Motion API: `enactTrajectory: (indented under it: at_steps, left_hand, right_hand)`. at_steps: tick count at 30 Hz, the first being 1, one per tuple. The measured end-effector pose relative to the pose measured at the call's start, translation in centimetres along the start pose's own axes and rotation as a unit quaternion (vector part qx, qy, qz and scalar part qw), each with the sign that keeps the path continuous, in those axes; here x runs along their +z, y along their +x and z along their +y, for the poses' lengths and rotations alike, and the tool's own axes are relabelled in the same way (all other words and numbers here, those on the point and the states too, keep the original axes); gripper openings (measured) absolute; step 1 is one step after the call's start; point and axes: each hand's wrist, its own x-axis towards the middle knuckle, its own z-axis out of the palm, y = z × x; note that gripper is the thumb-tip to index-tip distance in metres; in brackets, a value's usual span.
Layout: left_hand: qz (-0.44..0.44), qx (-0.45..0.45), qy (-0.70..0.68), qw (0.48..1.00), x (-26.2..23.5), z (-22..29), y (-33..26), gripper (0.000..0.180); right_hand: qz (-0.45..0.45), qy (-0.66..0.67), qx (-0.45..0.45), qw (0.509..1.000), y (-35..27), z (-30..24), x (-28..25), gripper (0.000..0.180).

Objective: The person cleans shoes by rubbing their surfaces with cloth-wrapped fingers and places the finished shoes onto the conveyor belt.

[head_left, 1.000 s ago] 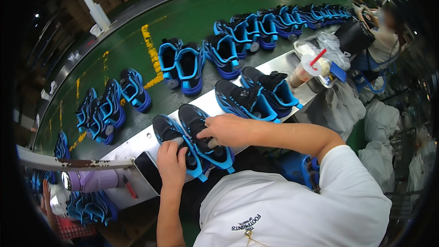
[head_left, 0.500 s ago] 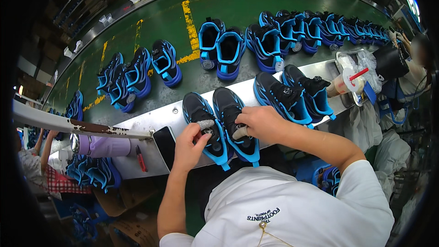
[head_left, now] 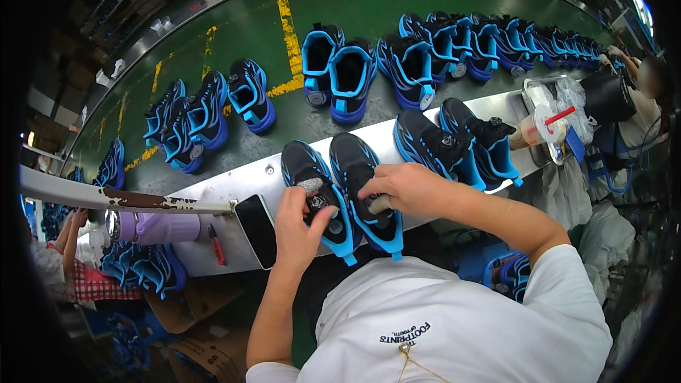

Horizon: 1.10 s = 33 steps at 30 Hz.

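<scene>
Two black sneakers with blue trim lie side by side in front of me, toes pointing away: a left sneaker (head_left: 301, 156) and a right sneaker (head_left: 352, 154). My left hand (head_left: 294, 227) is at the left one, thumb and fingers apart around its round lace dial (head_left: 316, 202). A grey cover wraps one of its fingertips. Over the tongue of the right sneaker, my right hand (head_left: 397, 188) has its fingers curled in toward the dial area, which they partly hide. A pale cover is on its thumb.
Another sneaker pair (head_left: 433, 142) rests on the metal ledge (head_left: 284, 170) to the right, near a cup with a red straw (head_left: 543, 125). Left are a phone (head_left: 255, 230), purple bottle (head_left: 159, 227), red-handled tool (head_left: 216, 245) and painted bar (head_left: 128, 198). Sneakers line the green belt (head_left: 248, 21).
My left thumb has moved away from the left sneaker's dial, widening the gap to the fingers. My right hand has shifted slightly left. The sneakers on the belt have drifted slightly left.
</scene>
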Motion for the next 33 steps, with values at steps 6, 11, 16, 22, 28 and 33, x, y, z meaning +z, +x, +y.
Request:
enactTrajectory:
  at_steps: [6, 11, 16, 22, 28, 33]
  left_hand:
    - [0.055, 0.106, 0.147, 0.982, 0.0, 1.8, -0.1, 0.027]
    - [-0.221, -0.368, -0.407, 0.806, 4.3, 6.0, -5.1, 0.034]
    - [-0.115, -0.433, -0.588, 0.673, 8.1, 5.8, -4.0, 0.032]
    - [-0.022, -0.423, -0.627, 0.653, 10.1, 5.3, -3.9, 0.025]
    - [-0.045, -0.442, -0.595, 0.67, 10.5, 5.1, -4.0, 0.022]
    - [-0.038, -0.431, -0.625, 0.65, 10.9, 4.8, -4.0, 0.019]
  right_hand:
    - [0.009, 0.001, 0.002, 1.0, -0.4, 0.9, -0.9, 0.027]
    - [0.04, -0.077, 0.016, 0.996, -0.7, 1.2, 0.8, 0.033]
    - [0.009, 0.067, -0.051, 0.996, -0.2, 2.4, -1.1, 0.027]
    - [0.031, -0.023, -0.028, 0.999, -0.5, 2.4, 0.2, 0.029]
    - [0.036, 0.011, -0.034, 0.999, -0.7, 3.2, 0.4, 0.031]
    - [0.033, 0.095, -0.078, 0.992, -0.4, 4.2, -0.4, 0.033]
